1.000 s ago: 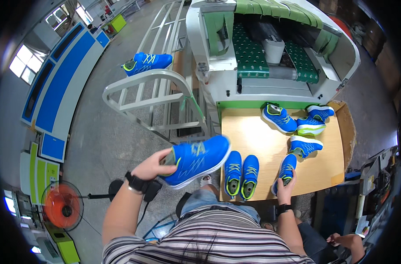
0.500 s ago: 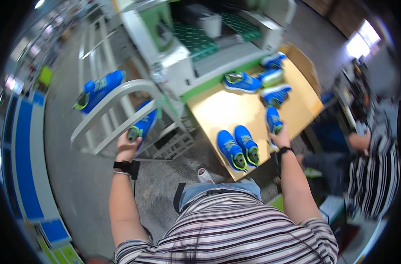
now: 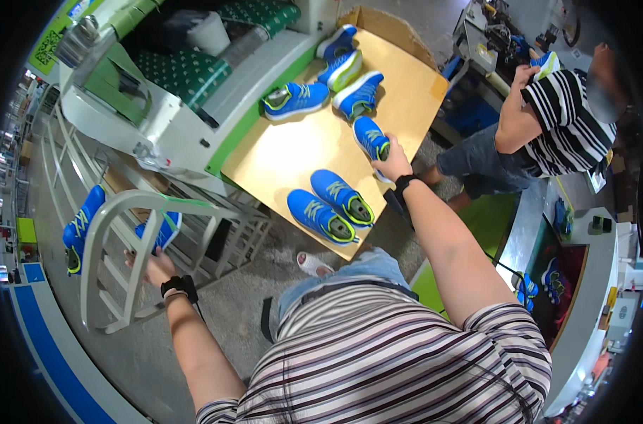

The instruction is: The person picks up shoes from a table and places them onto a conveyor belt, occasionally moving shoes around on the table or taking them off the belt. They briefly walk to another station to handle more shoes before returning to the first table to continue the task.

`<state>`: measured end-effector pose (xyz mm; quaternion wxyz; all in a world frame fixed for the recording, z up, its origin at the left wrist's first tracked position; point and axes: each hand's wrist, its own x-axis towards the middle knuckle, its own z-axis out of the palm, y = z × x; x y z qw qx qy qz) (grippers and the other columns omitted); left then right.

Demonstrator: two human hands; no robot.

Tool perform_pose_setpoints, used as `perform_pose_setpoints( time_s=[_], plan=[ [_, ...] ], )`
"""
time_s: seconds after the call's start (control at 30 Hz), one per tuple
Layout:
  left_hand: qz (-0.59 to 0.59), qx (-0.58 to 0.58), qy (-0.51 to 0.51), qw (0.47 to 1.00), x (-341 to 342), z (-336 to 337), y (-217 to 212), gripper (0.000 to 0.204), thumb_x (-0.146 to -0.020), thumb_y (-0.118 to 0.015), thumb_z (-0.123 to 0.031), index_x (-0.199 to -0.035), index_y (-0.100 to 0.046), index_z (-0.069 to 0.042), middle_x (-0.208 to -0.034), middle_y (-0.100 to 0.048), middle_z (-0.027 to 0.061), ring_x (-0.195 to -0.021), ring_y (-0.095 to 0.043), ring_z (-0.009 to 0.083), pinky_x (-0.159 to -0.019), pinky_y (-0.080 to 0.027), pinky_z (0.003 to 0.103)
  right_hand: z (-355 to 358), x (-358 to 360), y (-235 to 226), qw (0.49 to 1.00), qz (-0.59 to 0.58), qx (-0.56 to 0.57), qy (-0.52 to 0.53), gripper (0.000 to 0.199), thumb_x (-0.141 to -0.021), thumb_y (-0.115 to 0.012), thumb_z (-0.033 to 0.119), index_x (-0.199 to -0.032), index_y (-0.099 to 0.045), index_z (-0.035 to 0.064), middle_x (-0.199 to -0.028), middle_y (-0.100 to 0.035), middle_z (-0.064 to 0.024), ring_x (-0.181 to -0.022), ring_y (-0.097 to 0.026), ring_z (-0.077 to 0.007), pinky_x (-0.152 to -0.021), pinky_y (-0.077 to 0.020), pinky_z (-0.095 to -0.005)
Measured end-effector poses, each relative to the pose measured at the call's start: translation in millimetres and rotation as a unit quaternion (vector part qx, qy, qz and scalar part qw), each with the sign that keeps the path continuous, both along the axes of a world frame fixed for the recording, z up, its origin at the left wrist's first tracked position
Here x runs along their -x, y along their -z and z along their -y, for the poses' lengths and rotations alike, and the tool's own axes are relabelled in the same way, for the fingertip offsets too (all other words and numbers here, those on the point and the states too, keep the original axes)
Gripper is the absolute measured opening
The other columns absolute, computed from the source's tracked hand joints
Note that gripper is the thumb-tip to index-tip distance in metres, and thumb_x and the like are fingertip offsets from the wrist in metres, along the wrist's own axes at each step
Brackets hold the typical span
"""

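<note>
My right hand [image 3: 394, 162] is closed round the heel end of a blue sneaker [image 3: 368, 134] at the right edge of the tabletop. My left hand [image 3: 152, 268] is at the pale metal rack [image 3: 94, 265], its fingers apart, just below another blue sneaker [image 3: 162, 230] partly hidden behind the rack's bars. A further sneaker [image 3: 85, 219] hangs on the rack's far left. Side by side at the table's near corner stand two blue sneakers with lime linings, a left one [image 3: 314, 212] and a right one [image 3: 340, 194].
Several more sneakers, among them one on its own [image 3: 296, 100], lie at the far end of the wooden table [image 3: 258, 166]. A machine with a green belt [image 3: 183, 81] adjoins it. On the right a co-worker [image 3: 540, 134] in stripes handles a sneaker [image 3: 545, 65].
The whole view has swung, so the table appears further left. My left hand's fingers have spread and come away from the sneaker at the rack. My right hand still grips its sneaker.
</note>
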<state>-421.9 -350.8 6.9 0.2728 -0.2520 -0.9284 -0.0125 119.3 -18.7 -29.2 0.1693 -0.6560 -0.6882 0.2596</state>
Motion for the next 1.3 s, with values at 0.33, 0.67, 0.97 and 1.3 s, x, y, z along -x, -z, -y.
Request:
perform_pose_setpoints(
  time_s=[0.33, 0.67, 0.97, 1.3],
  plan=[
    [0.685, -0.041, 0.308, 0.659, -258, -40, -3, 0.067, -0.089, -0.07, -0.018, -0.145, -0.037, -0.003, -0.136, -0.048, 0.0223, -0.113, -0.056, 0.0306, -0.098, -0.046, 0.038, -2, -6, -11, 0.996, -0.072, 0.007, -0.058, 0.087, -0.072, -0.077, 0.013, -0.145, -0.03, 0.0141, -0.124, -0.049, -0.0289, -0.116, -0.052, -0.0465, -0.102, -0.0437, -0.0463],
    [0.814, -0.073, 0.065, 0.572, -342, -135, 40, 0.133, -0.075, -0.082, -0.039, -0.144, 0.018, 0.016, -0.151, -0.019, 0.0349, -0.142, -0.026, 0.0381, -0.117, -0.023, 0.037, 2, -27, -11, 0.979, -0.153, 0.042, -0.124, 0.089, -0.078, -0.072, 0.013, -0.151, -0.022, 0.0078, -0.137, -0.039, -0.0293, -0.128, -0.041, -0.0452, -0.11, -0.035, -0.0449],
    [0.766, -0.162, 0.089, 0.615, -350, -140, 23, 0.124, -0.066, -0.085, -0.018, -0.149, 0.002, 0.011, -0.139, -0.04, 0.0271, -0.124, -0.05, 0.0332, -0.104, -0.043, 0.038, 37, 18, -51, 0.843, -0.083, 0.191, -0.496, 0.105, -0.074, -0.082, 0.037, -0.151, -0.019, 0.0051, -0.141, -0.03, -0.0374, -0.114, -0.052, -0.0527, -0.099, -0.0467, -0.0457],
    [0.712, -0.414, 0.135, 0.55, -270, -233, -116, 0.064, -0.085, -0.061, -0.005, -0.143, -0.036, 0.002, -0.122, -0.059, 0.0107, -0.107, -0.059, 0.0188, -0.093, -0.048, 0.031, -73, 96, -136, 0.86, -0.357, 0.234, -0.278, 0.066, -0.081, -0.065, 0.014, -0.138, -0.033, 0.0035, -0.12, -0.053, -0.0227, -0.115, -0.055, -0.0302, -0.097, -0.045, -0.0371]
  ],
)
